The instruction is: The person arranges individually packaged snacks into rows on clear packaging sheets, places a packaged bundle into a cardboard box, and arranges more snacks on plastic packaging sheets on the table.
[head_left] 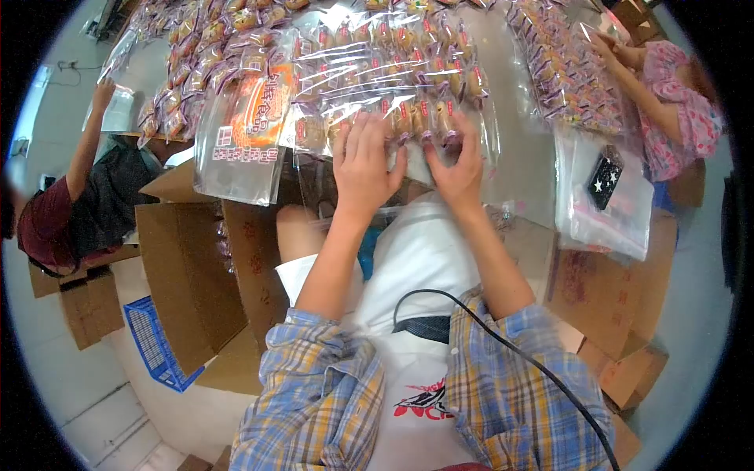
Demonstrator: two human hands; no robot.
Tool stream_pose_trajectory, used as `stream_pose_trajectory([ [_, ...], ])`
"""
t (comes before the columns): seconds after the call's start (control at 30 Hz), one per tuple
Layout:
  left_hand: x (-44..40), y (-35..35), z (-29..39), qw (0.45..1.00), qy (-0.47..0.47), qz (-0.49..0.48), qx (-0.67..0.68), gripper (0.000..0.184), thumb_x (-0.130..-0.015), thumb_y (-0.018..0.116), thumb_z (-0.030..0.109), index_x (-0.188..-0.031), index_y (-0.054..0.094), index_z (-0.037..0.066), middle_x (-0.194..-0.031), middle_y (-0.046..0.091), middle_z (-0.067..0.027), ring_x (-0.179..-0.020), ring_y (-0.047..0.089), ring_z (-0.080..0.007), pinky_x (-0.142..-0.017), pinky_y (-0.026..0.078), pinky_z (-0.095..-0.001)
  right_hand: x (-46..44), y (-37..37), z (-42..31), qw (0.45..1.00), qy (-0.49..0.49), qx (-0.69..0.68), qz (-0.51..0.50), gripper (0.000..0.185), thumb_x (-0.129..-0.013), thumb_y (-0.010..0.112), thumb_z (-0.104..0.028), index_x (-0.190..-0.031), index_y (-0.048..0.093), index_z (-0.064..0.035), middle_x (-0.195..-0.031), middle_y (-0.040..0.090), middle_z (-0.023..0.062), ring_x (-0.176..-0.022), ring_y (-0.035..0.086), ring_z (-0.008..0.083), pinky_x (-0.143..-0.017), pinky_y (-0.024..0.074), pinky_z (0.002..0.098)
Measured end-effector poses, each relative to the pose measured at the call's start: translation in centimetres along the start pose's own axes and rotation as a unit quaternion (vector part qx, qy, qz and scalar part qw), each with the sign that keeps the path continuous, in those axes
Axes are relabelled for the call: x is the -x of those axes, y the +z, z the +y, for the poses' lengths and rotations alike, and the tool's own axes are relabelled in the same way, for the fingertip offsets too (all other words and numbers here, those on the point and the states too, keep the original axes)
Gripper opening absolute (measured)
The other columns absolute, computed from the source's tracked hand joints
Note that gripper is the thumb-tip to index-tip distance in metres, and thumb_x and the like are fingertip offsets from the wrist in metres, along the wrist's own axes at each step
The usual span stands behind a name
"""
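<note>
A large clear plastic bag (353, 78) filled with rows of small individually wrapped pastries lies flat on the table in front of me. My left hand (364, 163) rests on its near edge, fingers stretched over the front row of wrapped pastries (416, 119) and thumb apart. At the right end of that row, my right hand (459, 165) touches the bag, with its thumb spread toward the pastries. Some fingertips blend into the shiny plastic. To the left lies a stack of clear printed bags (250, 149) with orange and white lettering, overhanging the table edge.
Wrapped pastries (208, 47) are heaped at left; another filled bag (565, 78) lies right. Clear bags (605, 204) hold a black star-patterned object (605, 177). Cardboard boxes (184, 259) and a blue crate (157, 345) stand below. Co-workers (667, 110) (71, 196) flank me.
</note>
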State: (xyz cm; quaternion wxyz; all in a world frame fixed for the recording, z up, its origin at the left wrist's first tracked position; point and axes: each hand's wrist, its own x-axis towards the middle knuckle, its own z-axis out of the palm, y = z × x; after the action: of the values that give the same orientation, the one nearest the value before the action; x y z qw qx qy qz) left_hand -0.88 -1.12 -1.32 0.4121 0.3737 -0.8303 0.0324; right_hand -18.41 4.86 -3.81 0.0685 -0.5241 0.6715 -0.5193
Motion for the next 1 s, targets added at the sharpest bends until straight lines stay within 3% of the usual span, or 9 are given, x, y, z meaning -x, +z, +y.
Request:
stream_pose_trajectory([
  [0.23, -0.7, -0.5, 0.5, 0.999, -0.028, -0.005, -0.031, 0.051, -0.090, 0.074, 0.016, -0.135, 0.060, -0.003, -0.133, 0.067, -0.0173, -0.132, 0.060, -0.0330, -0.114, 0.041, -0.0478, -0.3, -0.2, -0.3, 1.000, 0.007, -0.013, -0.003, 0.072, -0.083, 0.082, -0.011, -0.147, 0.050, -0.0060, -0.148, 0.055, 0.0204, -0.136, 0.056, 0.0390, -0.111, 0.0481, 0.0441],
  [0.27, -0.9, -0.3, 1.0, 0.999, -0.041, 0.002, -0.031, 0.050, -0.088, 0.072, 0.015, -0.134, 0.062, -0.002, -0.131, 0.068, -0.0159, -0.129, 0.062, -0.0316, -0.121, 0.037, -0.0493, -0.3, -0.2, -0.2, 1.000, 0.006, -0.017, -0.002, 0.072, -0.083, 0.082, -0.011, -0.147, 0.050, -0.0059, -0.148, 0.055, 0.0203, -0.136, 0.056, 0.0390, -0.112, 0.0480, 0.0439],
  [0.4, -1.0, 0.3, 1.8, 0.997, 0.059, -0.008, -0.057, 0.046, -0.085, 0.074, 0.015, -0.131, 0.070, 0.011, -0.140, 0.065, -0.0129, -0.133, 0.059, -0.0315, -0.118, 0.037, -0.0493, -0.1, -0.1, -0.2, 1.000, 0.014, -0.016, -0.002, 0.073, -0.082, 0.083, -0.010, -0.147, 0.050, -0.0058, -0.148, 0.055, 0.0207, -0.136, 0.056, 0.0387, -0.112, 0.0478, 0.0434],
  [0.53, -1.9, 0.2, 3.1, 0.999, -0.006, -0.050, -0.010, 0.039, -0.088, 0.073, 0.015, -0.127, 0.073, 0.012, -0.136, 0.066, -0.0119, -0.131, 0.060, -0.0305, -0.117, 0.036, -0.0482, -0.2, -0.2, -0.2, 1.000, 0.002, -0.009, -0.006, 0.073, -0.082, 0.083, -0.011, -0.147, 0.050, -0.0055, -0.148, 0.054, 0.0216, -0.137, 0.055, 0.0388, -0.112, 0.0478, 0.0436],
  [0.63, -1.3, 1.9, 1.9, 0.999, 0.006, -0.016, -0.029, 0.038, -0.087, 0.075, 0.017, -0.125, 0.074, 0.014, -0.134, 0.067, -0.0100, -0.130, 0.060, -0.0301, -0.117, 0.034, -0.0468, -0.3, -0.4, -0.4, 1.000, 0.003, -0.010, -0.006, 0.073, -0.082, 0.083, -0.011, -0.147, 0.050, -0.0052, -0.148, 0.054, 0.0221, -0.137, 0.055, 0.0393, -0.112, 0.0476, 0.0435],
  [0.77, -1.0, 2.4, 2.1, 0.997, 0.017, -0.020, -0.079, 0.042, -0.082, 0.076, 0.015, -0.124, 0.074, 0.014, -0.137, 0.066, -0.0064, -0.134, 0.056, -0.0281, -0.116, 0.032, -0.0505, -0.3, -0.7, -1.0, 0.997, 0.034, -0.065, -0.020, 0.071, -0.082, 0.080, -0.010, -0.147, 0.052, -0.0049, -0.148, 0.055, 0.0220, -0.137, 0.054, 0.0399, -0.114, 0.0451, 0.0454],
  [0.9, -1.3, 2.9, 2.9, 0.995, 0.029, -0.003, -0.095, 0.052, -0.085, 0.072, 0.018, -0.136, 0.070, 0.018, -0.143, 0.064, -0.0055, -0.140, 0.052, -0.0265, -0.118, 0.028, -0.0545, -0.5, -1.4, -1.0, 0.998, -0.044, 0.026, -0.028, 0.070, -0.084, 0.073, -0.007, -0.150, 0.052, -0.0054, -0.150, 0.050, 0.0233, -0.135, 0.054, 0.0410, -0.114, 0.0424, 0.0490],
  [0.93, -1.2, 3.1, 3.1, 0.998, 0.005, -0.008, -0.062, 0.053, -0.087, 0.071, 0.022, -0.140, 0.068, 0.021, -0.145, 0.063, -0.0054, -0.141, 0.051, -0.0262, -0.120, 0.021, -0.0599, -0.5, -1.6, -1.5, 0.996, -0.054, 0.056, -0.036, 0.070, -0.084, 0.070, -0.006, -0.151, 0.051, -0.0055, -0.151, 0.049, 0.0237, -0.135, 0.054, 0.0412, -0.114, 0.0421, 0.0497],
  [1.0, -1.6, 3.5, 3.9, 0.995, 0.014, -0.036, -0.090, 0.053, -0.087, 0.071, 0.025, -0.140, 0.068, 0.023, -0.144, 0.063, -0.0054, -0.141, 0.051, -0.0265, -0.120, 0.018, -0.0635, -0.8, -2.1, -1.9, 0.995, -0.030, 0.044, -0.081, 0.071, -0.086, 0.063, -0.002, -0.155, 0.049, -0.0055, -0.152, 0.044, 0.0256, -0.137, 0.051, 0.0424, -0.116, 0.0403, 0.0503],
])
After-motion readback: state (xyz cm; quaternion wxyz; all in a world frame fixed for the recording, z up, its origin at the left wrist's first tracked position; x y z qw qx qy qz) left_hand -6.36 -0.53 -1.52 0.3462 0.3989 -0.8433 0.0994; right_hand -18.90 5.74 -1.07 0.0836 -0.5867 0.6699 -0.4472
